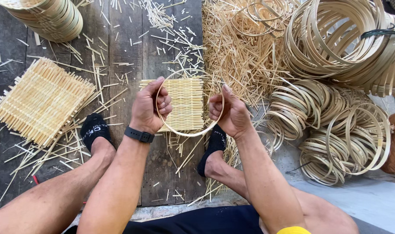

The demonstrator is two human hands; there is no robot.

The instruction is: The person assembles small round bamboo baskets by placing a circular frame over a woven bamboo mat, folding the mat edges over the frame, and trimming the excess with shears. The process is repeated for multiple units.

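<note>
A: What lies on the plank floor (128, 52)?

B: Hoop piles (336, 43) at its right edge, a woven mat (186, 102) mid-floor.

A: And the hands?

B: Left hand (147, 108) and right hand (232, 113) each clamp a side of the thin bamboo ring (189, 133) above the mat; it looks light, springy, best pinched at opposite sides.

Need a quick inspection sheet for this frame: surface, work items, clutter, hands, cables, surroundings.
Surface: dark wooden planks, littered with offcuts.
Job's things: thin bamboo hoop held over a small woven mat lying on the planks.
Clutter: loose bamboo slivers; a larger woven mat at the left.
Grippers: left hand and right hand both grip the hoop's rim, one on each side; black wristband on the left wrist.
Cables: nothing seen.
Surroundings: piles of bamboo hoops at the right, stacked hoops top left, black-socked feet.
</note>
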